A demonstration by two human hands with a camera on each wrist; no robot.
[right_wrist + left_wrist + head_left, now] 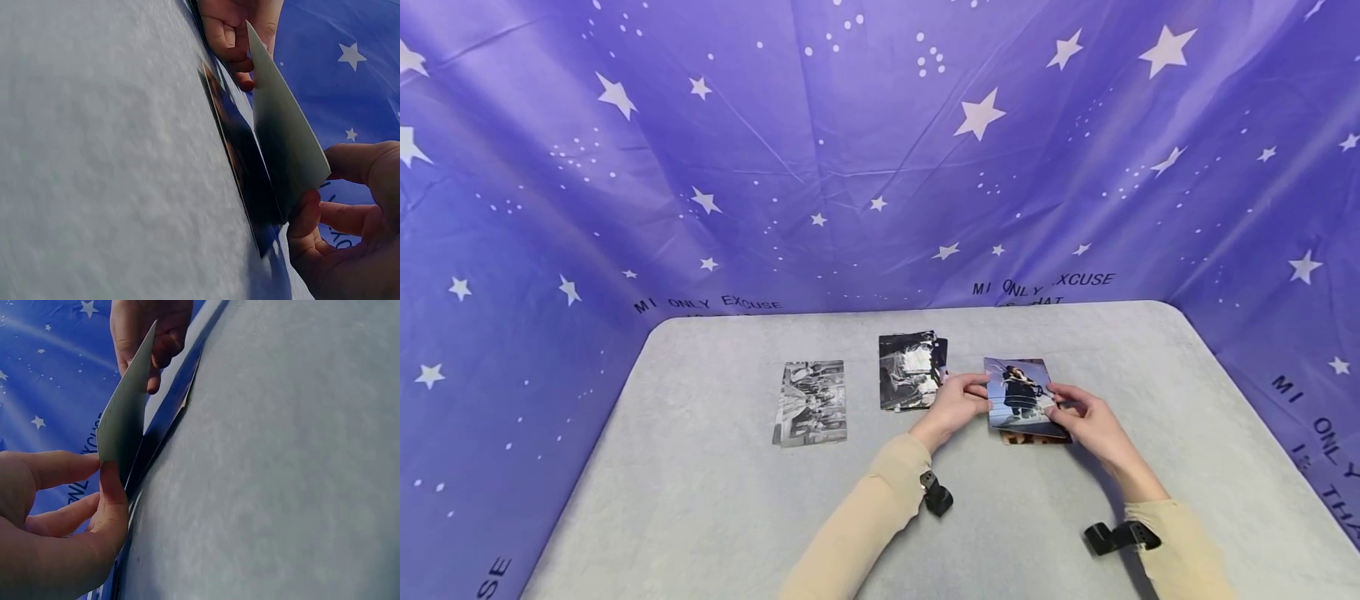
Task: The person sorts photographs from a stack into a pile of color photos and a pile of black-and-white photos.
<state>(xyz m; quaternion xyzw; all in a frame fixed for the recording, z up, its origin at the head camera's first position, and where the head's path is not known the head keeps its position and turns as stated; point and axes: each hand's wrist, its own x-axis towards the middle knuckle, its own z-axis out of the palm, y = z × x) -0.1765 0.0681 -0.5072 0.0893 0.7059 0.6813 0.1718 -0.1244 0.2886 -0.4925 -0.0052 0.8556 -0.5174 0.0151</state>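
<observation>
A colour photo print (1018, 396), with a dark-clothed figure against pale blue, is held at its two sides over other photos (1028, 438) on the right of the table. My left hand (957, 403) pinches its left edge between thumb and fingers. At the opposite edge, my right hand (1092, 421) pinches it the same way. The wrist views show the print's pale back (125, 419), tilted up from the photos (240, 169) under it. In the head view, the held print hides most of those photos.
Close beside my left hand, a stack of dark photos (904, 371) lies at the middle back. Farther left are black-and-white photos (812, 404), slightly fanned. The grey tabletop (700, 500) meets a purple star-patterned cloth (850, 167) at the back and sides.
</observation>
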